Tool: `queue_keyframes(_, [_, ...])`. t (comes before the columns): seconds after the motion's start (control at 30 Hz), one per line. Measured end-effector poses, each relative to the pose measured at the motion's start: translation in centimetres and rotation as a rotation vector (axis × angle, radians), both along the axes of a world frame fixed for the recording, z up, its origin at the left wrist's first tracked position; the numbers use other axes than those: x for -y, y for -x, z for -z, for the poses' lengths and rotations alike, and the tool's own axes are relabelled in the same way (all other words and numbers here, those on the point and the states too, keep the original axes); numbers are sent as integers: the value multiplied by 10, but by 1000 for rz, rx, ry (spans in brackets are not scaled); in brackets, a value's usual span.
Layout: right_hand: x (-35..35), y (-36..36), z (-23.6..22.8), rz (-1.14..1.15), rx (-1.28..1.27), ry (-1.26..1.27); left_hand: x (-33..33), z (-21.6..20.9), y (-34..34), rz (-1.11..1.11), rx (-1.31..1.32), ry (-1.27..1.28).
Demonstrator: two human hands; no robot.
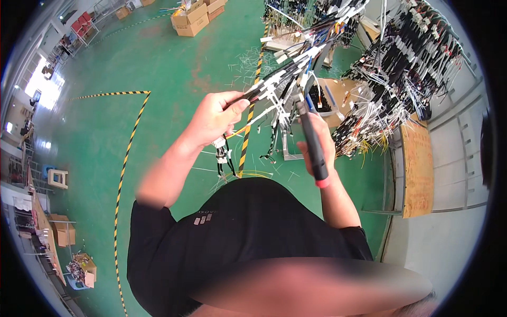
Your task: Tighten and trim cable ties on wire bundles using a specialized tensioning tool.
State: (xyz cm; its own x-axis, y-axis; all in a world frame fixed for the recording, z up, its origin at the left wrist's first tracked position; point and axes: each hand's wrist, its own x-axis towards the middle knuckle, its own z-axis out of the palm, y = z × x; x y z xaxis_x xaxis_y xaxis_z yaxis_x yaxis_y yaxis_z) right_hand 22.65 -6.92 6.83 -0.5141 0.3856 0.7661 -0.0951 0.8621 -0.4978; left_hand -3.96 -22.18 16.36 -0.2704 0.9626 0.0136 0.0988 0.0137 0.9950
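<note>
My left hand (217, 115) is closed round a bundle of black and white wires, part of a wire harness (280, 76) that stretches up and to the right. White connectors and white ties show along it. A loose end of black wires with a white connector (219, 142) hangs below that hand. In my right hand (326, 138) is a cable tie gun (312, 141), long and black with a red rear end. Its front end is close to the harness, among white strands; whether it touches them I cannot tell.
Thick bunches of hanging wire harnesses (406, 68) fill the right side. Behind my right hand stands a bin (328, 100) with small black parts. Cut white strips (253, 61) litter the green floor by a black-yellow tape line (246, 138). Cardboard boxes (191, 22) stand far off.
</note>
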Motion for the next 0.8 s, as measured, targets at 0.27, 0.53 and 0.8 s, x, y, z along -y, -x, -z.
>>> queue_keyframes(0.27, [-29, 7, -9, -344, 93, 212, 0, -19, 16, 103, 130, 75])
queue_keyframes(0.53, [-24, 18, -5, -319, -13, 144, 1, -23, 13, 86, 121, 93])
queue_keyframes(0.8, [-23, 25, -7, -329, 11, 113, 1, -24, 16, 120, 182, 90])
